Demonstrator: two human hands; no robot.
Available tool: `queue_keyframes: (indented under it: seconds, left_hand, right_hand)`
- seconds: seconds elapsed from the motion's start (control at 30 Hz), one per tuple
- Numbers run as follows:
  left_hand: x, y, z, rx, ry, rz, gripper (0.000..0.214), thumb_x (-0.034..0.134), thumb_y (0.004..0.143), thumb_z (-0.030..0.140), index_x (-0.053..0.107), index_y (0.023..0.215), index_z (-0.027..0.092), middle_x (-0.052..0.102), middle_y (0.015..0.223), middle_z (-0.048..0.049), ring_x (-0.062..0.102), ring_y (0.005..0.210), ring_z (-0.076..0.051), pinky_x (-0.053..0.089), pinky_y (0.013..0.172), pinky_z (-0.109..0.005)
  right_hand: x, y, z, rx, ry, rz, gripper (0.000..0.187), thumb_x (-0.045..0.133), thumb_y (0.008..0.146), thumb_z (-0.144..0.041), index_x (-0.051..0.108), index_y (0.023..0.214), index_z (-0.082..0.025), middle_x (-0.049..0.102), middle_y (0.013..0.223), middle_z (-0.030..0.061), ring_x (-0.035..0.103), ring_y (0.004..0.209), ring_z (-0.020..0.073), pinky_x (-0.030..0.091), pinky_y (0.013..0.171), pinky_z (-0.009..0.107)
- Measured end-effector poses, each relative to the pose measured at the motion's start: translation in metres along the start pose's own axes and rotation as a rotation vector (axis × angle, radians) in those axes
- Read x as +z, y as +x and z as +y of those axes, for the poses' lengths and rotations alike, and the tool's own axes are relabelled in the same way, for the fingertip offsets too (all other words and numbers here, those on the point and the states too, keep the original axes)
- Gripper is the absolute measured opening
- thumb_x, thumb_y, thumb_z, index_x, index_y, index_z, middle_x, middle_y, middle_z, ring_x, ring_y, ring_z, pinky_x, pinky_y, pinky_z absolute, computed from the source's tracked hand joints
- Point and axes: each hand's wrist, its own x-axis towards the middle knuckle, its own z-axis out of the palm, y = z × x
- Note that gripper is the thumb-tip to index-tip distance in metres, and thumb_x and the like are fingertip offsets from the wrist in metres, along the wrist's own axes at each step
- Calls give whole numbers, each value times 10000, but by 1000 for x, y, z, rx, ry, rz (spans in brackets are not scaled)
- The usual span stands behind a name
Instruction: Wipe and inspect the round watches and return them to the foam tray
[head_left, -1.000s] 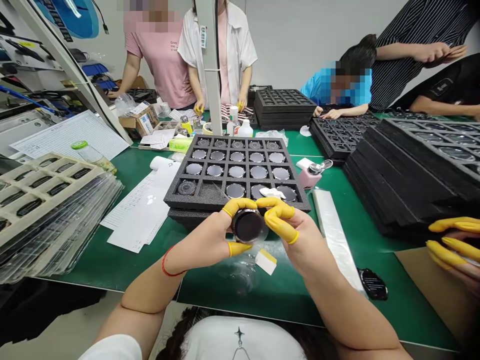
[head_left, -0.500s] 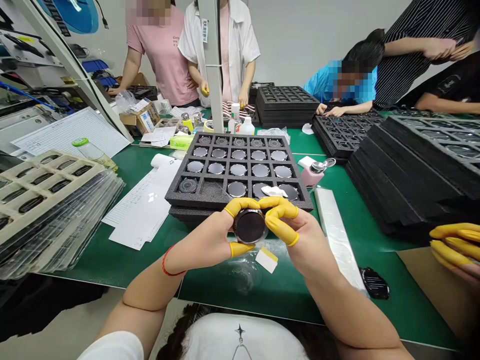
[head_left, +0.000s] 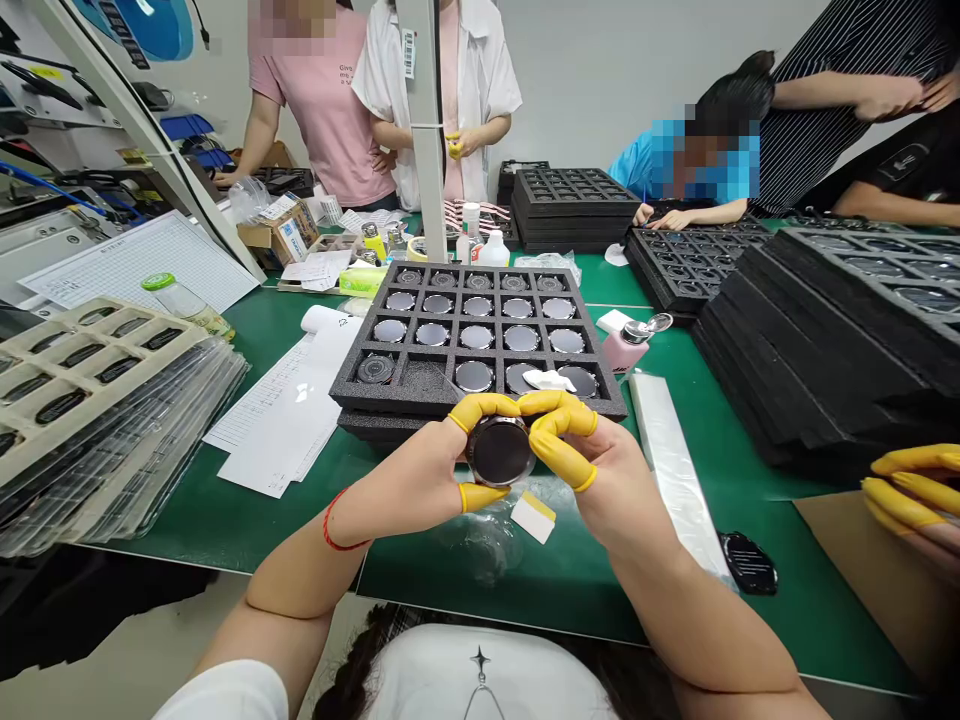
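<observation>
Both hands hold a round black disc part (head_left: pixel 499 451) above the green mat, just in front of the black foam tray (head_left: pixel 420 387). My left hand (head_left: pixel 420 475) pinches its left rim between yellow-cotted forefinger and thumb. My right hand (head_left: pixel 592 465) grips the right rim with yellow-cotted fingers. The tray's cells hold several round silvery parts, and one cell in the front row looks bare. A small white-and-yellow tab (head_left: pixel 532 516) lies on clear plastic film (head_left: pixel 480 540) below my hands.
Stacked clear blister trays (head_left: pixel 97 420) sit left, papers (head_left: pixel 285 410) beside them. A pink dispenser bottle (head_left: pixel 626 348) and a long white strip (head_left: pixel 667 460) lie right of the tray. Black foam tray stacks (head_left: pixel 840 340) fill the right. A co-worker's yellow-cotted fingers (head_left: pixel 911 495) show at right; several people stand behind.
My hands and the disc have stayed almost still. The person in the white coat at the back has lifted both hands from the table to chest height.
</observation>
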Motion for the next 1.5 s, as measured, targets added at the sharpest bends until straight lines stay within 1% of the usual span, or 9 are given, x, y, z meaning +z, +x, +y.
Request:
queue_keyframes:
  seconds: [0.2,0.33,0.5,0.7,0.83,1.07,1.27,1.5]
  left_hand:
    - [0,-1,1,17,-5,-3,526,704,810,262,455,1274,275,549,1298,-48,599,1100,-208,488,917,-272]
    - [0,0,0,28,-5,2,534,709,801,251,454,1270,260,566,1262,-59,607,1073,-214,500,892,-278]
    - [0,1,0,45,13,-9,458,684,818,227,489,1232,253,538,1294,-55,601,1083,-202,500,896,-267]
    - [-1,0,1,51,11,-9,500,696,813,226,461,1254,260,547,1270,-53,602,1079,-196,503,899,-267]
    - [-1,1,1,57,23,-13,489,689,818,215,468,1250,264,532,1294,-51,589,1111,-199,500,905,-260]
    - [-1,0,0,88,10,-17,461,679,829,222,476,1243,247,536,1298,-56,601,1082,-180,492,923,-252]
    - [-1,1,1,80,-7,-11,512,684,818,198,448,1268,259,546,1293,-50,612,1066,-175,502,902,-244]
    - [-1,0,2,75,-30,-14,534,694,808,188,441,1271,270,558,1278,-40,620,1048,-171,509,878,-238]
  right_hand:
    - [0,0,0,-7,7,5,144,722,804,-382,678,762,-251,679,1079,29,619,1051,236,476,964,425]
    - [0,0,0,-16,18,1,140,718,810,-382,682,762,-255,678,1069,22,620,1037,229,477,950,409]
    - [-1,-1,1,4,42,-14,135,714,819,-376,687,761,-257,671,1091,16,617,1029,218,471,930,382]
    - [-2,-1,2,1,62,-20,84,713,826,-343,694,774,-280,670,1078,-13,604,1037,196,455,929,349]
    - [-2,-2,2,4,63,-20,82,710,829,-335,696,769,-282,667,1094,-14,606,1035,198,454,926,354]
    - [0,-1,0,-5,46,-16,78,720,819,-343,702,776,-280,671,1089,-2,606,1036,208,458,918,366]
    - [-1,-1,1,1,44,-11,99,738,797,-368,705,781,-276,674,1094,12,604,1041,224,449,935,395]
    - [1,-1,1,4,40,-9,98,733,803,-363,701,767,-278,673,1084,10,606,1029,220,451,931,399]
